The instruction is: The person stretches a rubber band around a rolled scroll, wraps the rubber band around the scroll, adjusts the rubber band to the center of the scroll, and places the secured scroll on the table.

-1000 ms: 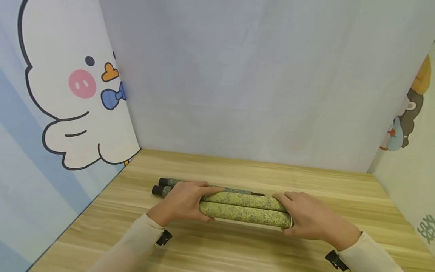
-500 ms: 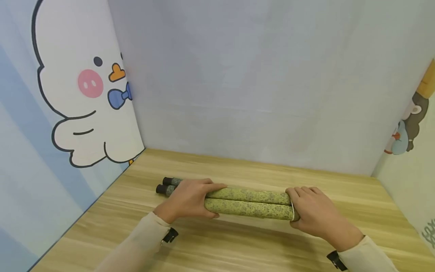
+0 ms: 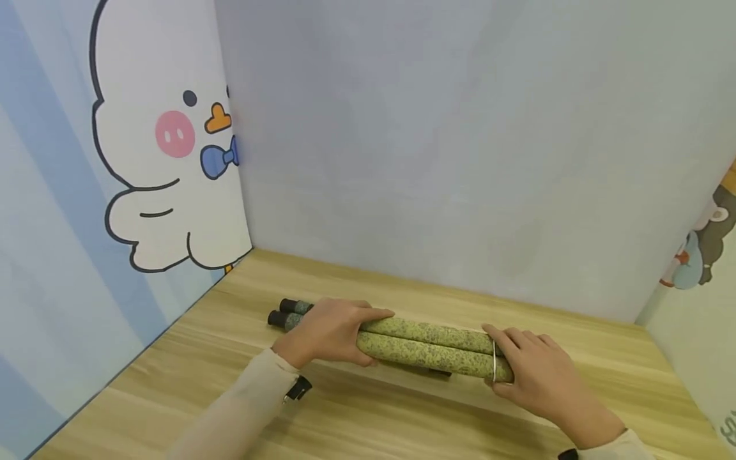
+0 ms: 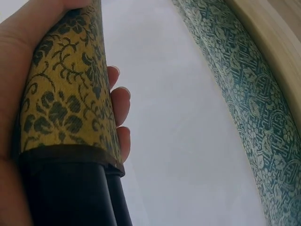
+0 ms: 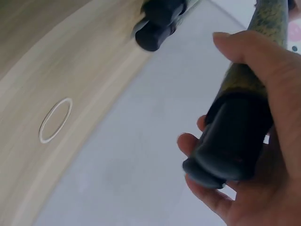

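Note:
In the head view both hands hold a pair of yellow, dark-flowered brocade rolls (image 3: 428, 356), a hanging scroll rolled from both ends, lying crosswise. My left hand (image 3: 332, 331) grips its left end, and my right hand (image 3: 543, 380) its right end. Just inside the right fingers, a thin white band (image 3: 494, 364) crosses the rolls. Black end caps (image 5: 235, 136) stick out past the right palm in the right wrist view. Partly hidden beneath is a second scroll in teal brocade (image 4: 254, 99), whose black caps (image 3: 278, 318) show left of the left hand.
A white ring-shaped band (image 5: 55, 120) lies on the wooden table (image 3: 241, 383) in the right wrist view. Pale cloth (image 3: 431, 140) hangs along the table's back. A bird-printed cloth (image 3: 144, 147) borders the left side, and another printed cloth (image 3: 684, 306) the right.
The view has swung to the left. The yellow scroll has shifted back over the teal one, whose right black tip now shows at its near side. More of the white band shows beside the right fingers.

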Tool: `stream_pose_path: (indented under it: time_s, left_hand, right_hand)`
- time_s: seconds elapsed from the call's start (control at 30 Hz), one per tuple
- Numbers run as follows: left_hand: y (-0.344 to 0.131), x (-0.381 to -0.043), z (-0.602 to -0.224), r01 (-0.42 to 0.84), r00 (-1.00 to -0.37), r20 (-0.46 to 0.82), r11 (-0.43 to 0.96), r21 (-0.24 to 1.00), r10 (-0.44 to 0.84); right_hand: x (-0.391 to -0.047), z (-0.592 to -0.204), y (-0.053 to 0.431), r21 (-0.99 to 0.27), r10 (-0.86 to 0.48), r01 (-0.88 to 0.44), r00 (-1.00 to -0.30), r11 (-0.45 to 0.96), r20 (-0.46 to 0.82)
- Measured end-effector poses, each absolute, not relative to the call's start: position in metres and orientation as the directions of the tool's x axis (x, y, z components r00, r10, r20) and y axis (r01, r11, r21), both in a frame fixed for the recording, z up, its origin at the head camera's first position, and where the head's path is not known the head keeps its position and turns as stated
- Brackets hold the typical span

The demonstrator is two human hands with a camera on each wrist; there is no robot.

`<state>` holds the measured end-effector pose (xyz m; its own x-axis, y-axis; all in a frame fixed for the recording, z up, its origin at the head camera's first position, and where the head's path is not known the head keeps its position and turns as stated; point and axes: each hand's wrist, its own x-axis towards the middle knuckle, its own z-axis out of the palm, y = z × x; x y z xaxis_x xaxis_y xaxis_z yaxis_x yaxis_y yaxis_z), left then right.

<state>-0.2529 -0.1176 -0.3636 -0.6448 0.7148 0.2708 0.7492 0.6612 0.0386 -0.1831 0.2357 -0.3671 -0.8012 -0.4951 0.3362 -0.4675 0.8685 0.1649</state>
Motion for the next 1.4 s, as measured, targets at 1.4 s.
stream_pose_path:
  time_s: [1.4]
  left_hand:
    - [-0.092,-0.254,-0.374,0.764,-0.631,0.225,0.645,0.015,0.743]
  right_hand:
    - [-0.183,-0.389,0.246,0.178,-0.515,-0.485,-0.780,0.856,0.355]
